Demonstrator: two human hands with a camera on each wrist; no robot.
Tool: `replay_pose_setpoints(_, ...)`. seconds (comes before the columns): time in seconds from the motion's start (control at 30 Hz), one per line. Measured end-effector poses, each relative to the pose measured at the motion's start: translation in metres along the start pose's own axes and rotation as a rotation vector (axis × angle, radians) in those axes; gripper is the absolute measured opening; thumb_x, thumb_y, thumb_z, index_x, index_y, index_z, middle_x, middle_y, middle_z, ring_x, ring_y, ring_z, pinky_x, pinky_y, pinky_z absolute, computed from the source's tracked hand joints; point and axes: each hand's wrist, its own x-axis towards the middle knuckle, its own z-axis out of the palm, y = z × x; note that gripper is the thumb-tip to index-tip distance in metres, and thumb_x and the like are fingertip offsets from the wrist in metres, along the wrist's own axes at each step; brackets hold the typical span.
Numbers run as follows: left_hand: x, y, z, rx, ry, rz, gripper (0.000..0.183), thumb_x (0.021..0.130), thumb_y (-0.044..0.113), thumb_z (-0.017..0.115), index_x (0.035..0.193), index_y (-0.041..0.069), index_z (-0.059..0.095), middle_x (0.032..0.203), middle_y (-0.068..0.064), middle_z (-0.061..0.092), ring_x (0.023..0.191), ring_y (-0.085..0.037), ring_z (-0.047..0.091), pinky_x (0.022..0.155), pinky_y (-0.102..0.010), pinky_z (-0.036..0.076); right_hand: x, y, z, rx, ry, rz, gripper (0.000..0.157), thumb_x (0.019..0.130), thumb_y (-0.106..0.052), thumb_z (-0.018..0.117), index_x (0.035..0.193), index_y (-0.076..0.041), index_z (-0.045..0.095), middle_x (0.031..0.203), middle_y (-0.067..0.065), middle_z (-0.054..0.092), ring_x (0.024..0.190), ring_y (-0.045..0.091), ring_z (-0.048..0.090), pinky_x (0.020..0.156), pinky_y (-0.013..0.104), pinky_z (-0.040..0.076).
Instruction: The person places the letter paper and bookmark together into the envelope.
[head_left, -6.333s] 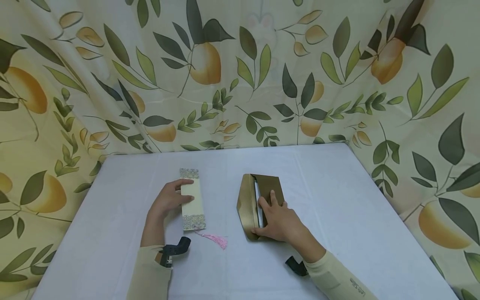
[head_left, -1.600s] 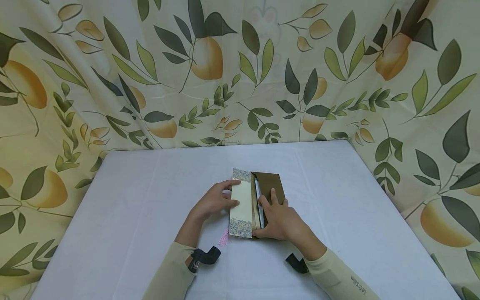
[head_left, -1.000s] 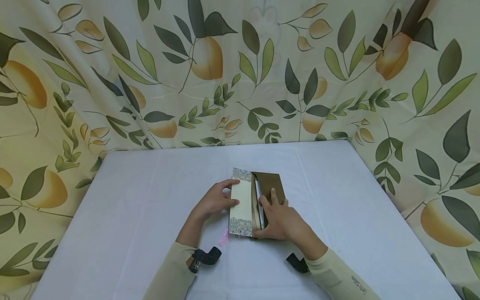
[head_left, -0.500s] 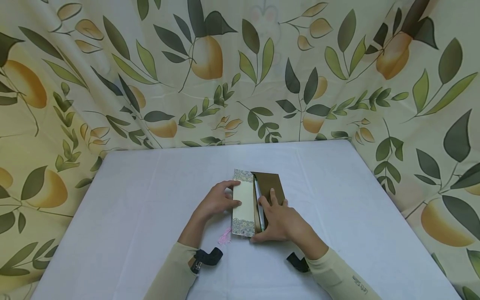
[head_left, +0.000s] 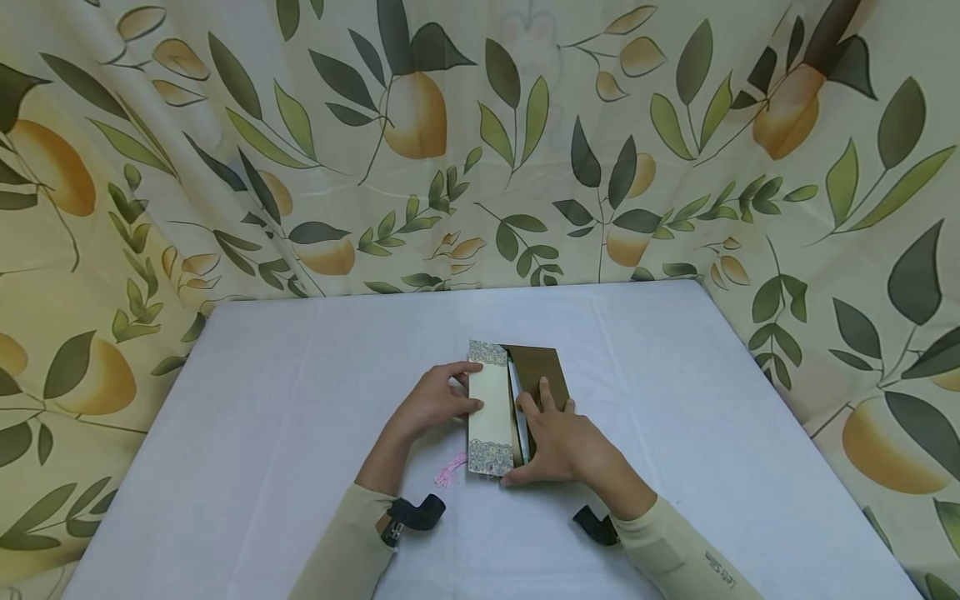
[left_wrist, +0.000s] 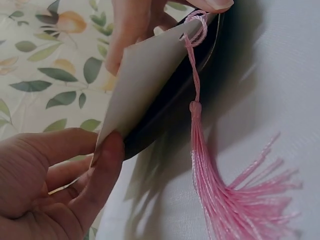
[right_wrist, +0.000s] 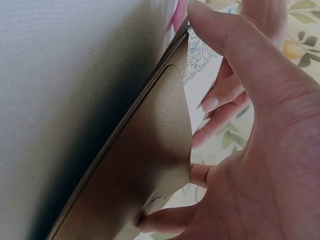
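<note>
We steady the gold envelope (head_left: 543,379) with our right hand (head_left: 558,437), fingers lifting its mouth open. Our left hand (head_left: 435,402) pinches the cream tasselled bookmark (head_left: 489,408) at the envelope's left edge, angled toward the opening; its pink tassel (head_left: 448,472) trails just left of the envelope.

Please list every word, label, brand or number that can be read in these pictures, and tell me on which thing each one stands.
Small dark print on the cream right sleeve: too small and blurred to read.
Cream bookmark card with blue patterned ends: ornament only, no words visible.
Gold-brown paper envelope: no text visible.
</note>
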Motion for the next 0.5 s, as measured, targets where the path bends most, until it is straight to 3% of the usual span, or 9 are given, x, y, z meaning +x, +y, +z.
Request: replay_pose_setpoints(0.5, 0.0001, 0.0031, 0.0056, -0.026, 0.027, 0.006, 0.061, 0.085, -0.005, 0.080, 0.142, -0.001, 0.059, 0.112, -0.016, 0.059, 0.075, -0.018, 0.071, 0.067, -0.036, 0.059, -0.0001, -0.0009, -0.0003, 0.014, 0.006, 0.001, 0.114, 0.062, -0.076, 0.085, 0.145, -0.013, 0.040, 0.160, 0.039, 0.018, 0.123, 0.073, 0.041, 0.070, 0.061, 0.056)
